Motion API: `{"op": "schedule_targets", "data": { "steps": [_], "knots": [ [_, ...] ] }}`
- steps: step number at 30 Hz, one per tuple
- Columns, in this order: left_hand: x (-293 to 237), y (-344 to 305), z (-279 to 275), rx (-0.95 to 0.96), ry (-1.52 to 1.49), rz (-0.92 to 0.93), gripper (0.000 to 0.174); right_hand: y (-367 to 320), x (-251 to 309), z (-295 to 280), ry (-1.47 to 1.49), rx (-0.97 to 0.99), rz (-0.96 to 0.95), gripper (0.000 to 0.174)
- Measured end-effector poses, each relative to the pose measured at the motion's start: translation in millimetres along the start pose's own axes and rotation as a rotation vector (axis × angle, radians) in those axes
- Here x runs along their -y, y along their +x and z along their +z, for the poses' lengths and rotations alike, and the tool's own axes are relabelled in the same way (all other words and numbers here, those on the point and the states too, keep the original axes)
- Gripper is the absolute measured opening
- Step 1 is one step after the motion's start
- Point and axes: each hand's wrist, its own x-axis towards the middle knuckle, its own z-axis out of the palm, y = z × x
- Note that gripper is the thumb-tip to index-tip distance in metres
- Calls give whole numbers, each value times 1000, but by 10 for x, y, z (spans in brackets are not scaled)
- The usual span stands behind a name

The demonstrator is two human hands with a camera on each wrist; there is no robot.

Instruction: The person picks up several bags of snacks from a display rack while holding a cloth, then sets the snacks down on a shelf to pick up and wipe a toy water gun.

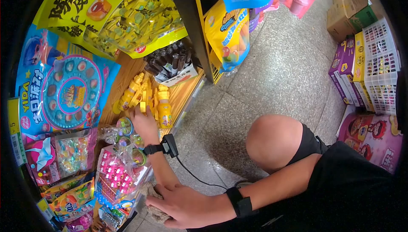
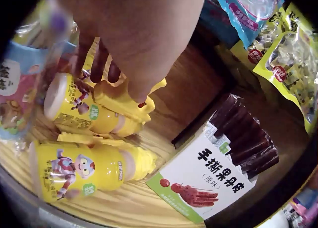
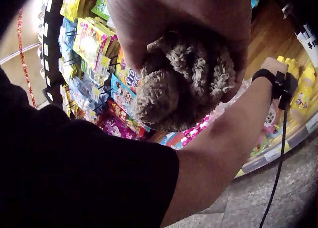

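Observation:
My left hand [image 1: 144, 126] reaches onto the wooden shelf among several yellow bottles. In the left wrist view its thumb and fingers pinch a yellow bottle [image 2: 115, 98], partly hidden behind the hand. Closer to the shelf's edge lies another yellow bottle [image 2: 84, 171] with a cartoon figure on it. My right hand [image 1: 187, 206] grips a crumpled grey-brown cloth [image 3: 181, 84], held below the left forearm in the head view. Small clear tubs [image 1: 124, 125] with colourful contents stand right beside the left wrist.
A white box of dark wrapped sticks [image 2: 198, 176] stands beside the bottles. Candy bags [image 1: 140, 24] and a blue bag [image 1: 68, 83] line the shelf's back. Pink sweets [image 1: 115, 172] fill a box nearby. A cable [image 1: 195, 176] hangs from the left wrist. Boxes and a white basket [image 1: 380, 62] stand across the floor.

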Motion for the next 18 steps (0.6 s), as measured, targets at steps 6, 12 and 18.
{"op": "schedule_targets", "data": {
  "steps": [6, 12, 18],
  "knots": [
    [15, -83, -53, 181, 78, -57, 39, 48, 16, -129, 4, 153, 97, 68],
    [-154, -240, -116, 294, 53, -77, 44, 47, 14, -129, -51, 111, 53, 69],
    [-118, -291, 13, 264, -146, -115, 49, 48, 35, -110, -67, 126, 61, 67]
  ]
}}
